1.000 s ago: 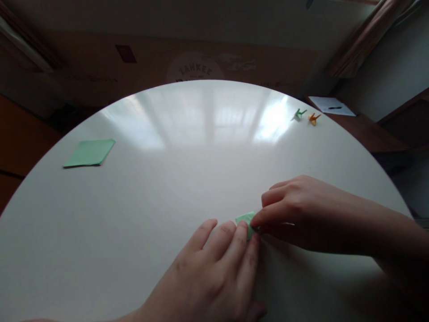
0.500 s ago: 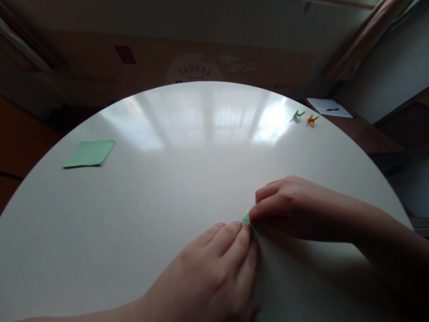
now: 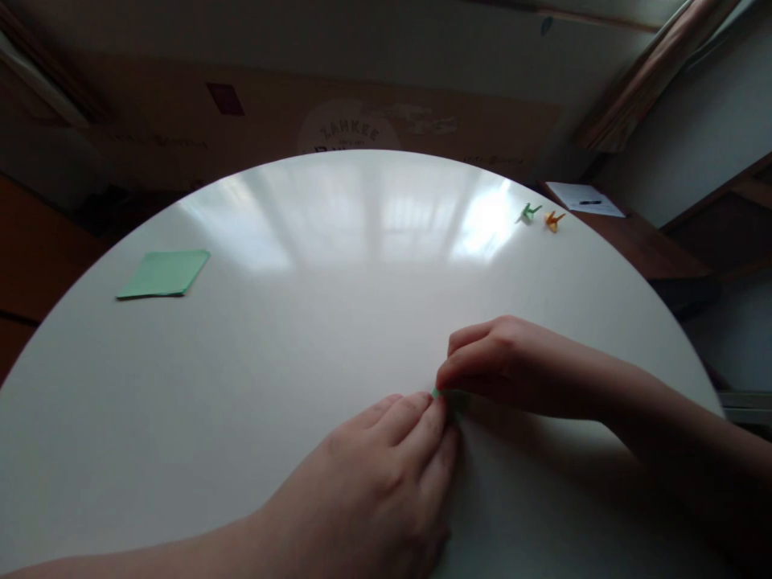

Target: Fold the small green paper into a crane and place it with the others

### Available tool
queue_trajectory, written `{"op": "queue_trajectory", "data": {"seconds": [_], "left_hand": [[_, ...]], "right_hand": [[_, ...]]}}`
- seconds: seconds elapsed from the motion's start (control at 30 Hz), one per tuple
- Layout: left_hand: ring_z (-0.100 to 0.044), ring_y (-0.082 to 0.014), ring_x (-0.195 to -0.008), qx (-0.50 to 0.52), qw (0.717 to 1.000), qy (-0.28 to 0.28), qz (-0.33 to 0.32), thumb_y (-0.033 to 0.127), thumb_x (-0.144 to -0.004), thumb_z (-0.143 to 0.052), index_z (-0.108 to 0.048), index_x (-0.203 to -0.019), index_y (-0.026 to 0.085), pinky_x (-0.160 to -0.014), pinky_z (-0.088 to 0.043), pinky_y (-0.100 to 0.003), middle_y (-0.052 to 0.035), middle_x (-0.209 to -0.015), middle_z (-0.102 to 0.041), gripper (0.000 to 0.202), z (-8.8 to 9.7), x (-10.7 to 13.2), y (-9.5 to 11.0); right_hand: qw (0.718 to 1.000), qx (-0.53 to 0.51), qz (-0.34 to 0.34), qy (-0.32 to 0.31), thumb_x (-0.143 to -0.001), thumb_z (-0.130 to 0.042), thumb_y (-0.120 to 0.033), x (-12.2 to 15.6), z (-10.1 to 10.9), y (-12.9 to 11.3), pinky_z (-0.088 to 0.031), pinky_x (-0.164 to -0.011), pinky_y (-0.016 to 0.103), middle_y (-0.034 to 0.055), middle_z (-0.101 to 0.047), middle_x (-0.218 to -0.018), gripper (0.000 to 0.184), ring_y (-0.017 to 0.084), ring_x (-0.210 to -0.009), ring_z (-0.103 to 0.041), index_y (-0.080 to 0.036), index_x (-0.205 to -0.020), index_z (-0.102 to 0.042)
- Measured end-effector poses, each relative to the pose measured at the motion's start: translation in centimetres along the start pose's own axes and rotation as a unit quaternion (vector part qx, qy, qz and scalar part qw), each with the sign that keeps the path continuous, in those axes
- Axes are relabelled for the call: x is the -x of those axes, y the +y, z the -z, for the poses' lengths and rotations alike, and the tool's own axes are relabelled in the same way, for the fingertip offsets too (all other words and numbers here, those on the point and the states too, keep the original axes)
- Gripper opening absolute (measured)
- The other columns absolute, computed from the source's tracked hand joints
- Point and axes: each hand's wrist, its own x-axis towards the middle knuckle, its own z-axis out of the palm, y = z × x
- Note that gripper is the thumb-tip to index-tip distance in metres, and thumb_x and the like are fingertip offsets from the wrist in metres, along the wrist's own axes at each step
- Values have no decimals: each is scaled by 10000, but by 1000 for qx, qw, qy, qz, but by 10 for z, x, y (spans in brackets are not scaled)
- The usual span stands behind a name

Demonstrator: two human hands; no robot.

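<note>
A small folded piece of green paper (image 3: 437, 393) lies on the round white table (image 3: 338, 265), almost wholly hidden between my hands. My right hand (image 3: 512, 366) has its fingers curled and pinches the paper from the right. My left hand (image 3: 374, 482) lies flat on the table, and its fingertips press on the paper from the near side. Only a sliver of green shows between the fingertips.
A stack of green square paper (image 3: 164, 273) lies at the table's left. A small green folded figure (image 3: 527, 212) and an orange one (image 3: 552, 219) stand at the far right edge. A white sheet with a pen (image 3: 584, 199) lies on a brown surface beyond.
Both hands have closed in over the green paper and shifted slightly left; less of the paper shows now than a second ago.
</note>
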Motion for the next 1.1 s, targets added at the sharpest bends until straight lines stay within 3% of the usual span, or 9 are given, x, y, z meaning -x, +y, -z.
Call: {"op": "queue_trajectory", "data": {"seconds": [0.1, 0.2, 0.33, 0.63, 1.1], "left_hand": [[-566, -298, -1243, 0, 1000, -4, 11, 279, -977, -483, -586, -1337, 68, -1080, -442, -421, -191, -1389, -583, 429, 1, -1, 0], [-567, -295, -1240, -10, 1000, -16, 5, 267, -988, -458, -568, -1352, 51, -1074, -451, -419, -195, -1385, -585, 437, 1, -1, 0], [-565, -299, -1245, -22, 1000, -17, -2, 280, -989, -466, -572, -1352, 54, -1071, -454, -426, -194, -1383, -588, 440, 0, 0, 0], [-556, -280, -1260, 4, 1000, -6, 2, 166, -939, -507, -580, -1359, 130, -1060, -466, -409, -146, -1357, -616, 427, 2, 0, 0], [-585, -282, -1232, -5, 1000, -4, 5, 247, -974, -494, -597, -1344, 80, -1074, -461, -405, -177, -1392, -591, 419, 1, 2, 0]], "right_hand": [[999, -30, 16, 24, -947, -597, -166, 4, 8, 3, -444, -663, 206, 40, -689, -863, 146, 110, -726, -630, -172, -934, -742], [1000, 2, 5, -5, -925, -612, -136, 6, 11, 2, -418, -626, 200, 20, -675, -817, 143, 96, -675, -602, -184, -918, -747], [998, 46, -7, -48, -907, -597, -104, 5, 7, -2, -377, -600, 199, -8, -642, -768, 175, 84, -634, -553, -202, -891, -742], [983, 184, -2, -21, -903, -547, -59, 3, -7, -15, -261, -538, 247, -21, -579, -724, 217, 88, -565, -434, -189, -778, -668], [979, 196, -24, -50, -867, -572, -37, 12, 3, -23, -233, -531, 276, -34, -583, -641, 253, 105, -527, -437, -218, -729, -682]]}}
